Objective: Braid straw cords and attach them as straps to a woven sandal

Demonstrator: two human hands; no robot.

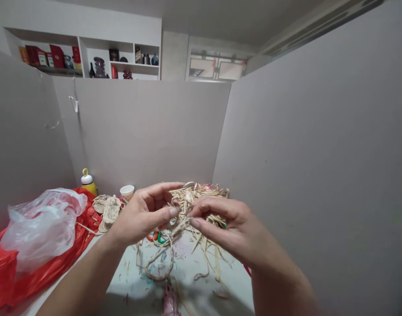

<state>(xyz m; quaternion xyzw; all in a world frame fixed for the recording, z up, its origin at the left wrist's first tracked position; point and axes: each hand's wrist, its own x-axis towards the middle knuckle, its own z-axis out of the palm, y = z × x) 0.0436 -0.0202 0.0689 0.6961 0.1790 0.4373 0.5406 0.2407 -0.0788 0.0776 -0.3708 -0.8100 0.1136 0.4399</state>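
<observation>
A thin braided cord of straw-like fibre (159, 278) loops down from between my hands to the tabletop. My left hand (143, 213) grips its upper end between thumb and bent fingers, the index finger stretched out above. Close by, my right hand (229, 218) pinches the strands with thumb and forefinger. My fingers partly hide the spot where the strands meet. Behind the hands lies a loose heap of dry pale strips (217, 192), some trailing forward. A green ring-shaped handle (161, 238) and a red one (152, 237) show under the cord.
A pinkish object (170, 300) lies at the near edge. To the left are a red plastic bag (88, 219), a clear bag (45, 219), woven straw pieces (110, 210), a paper cup (127, 191) and a yellow bottle (89, 186). Grey partitions (148, 127) enclose the table (121, 281).
</observation>
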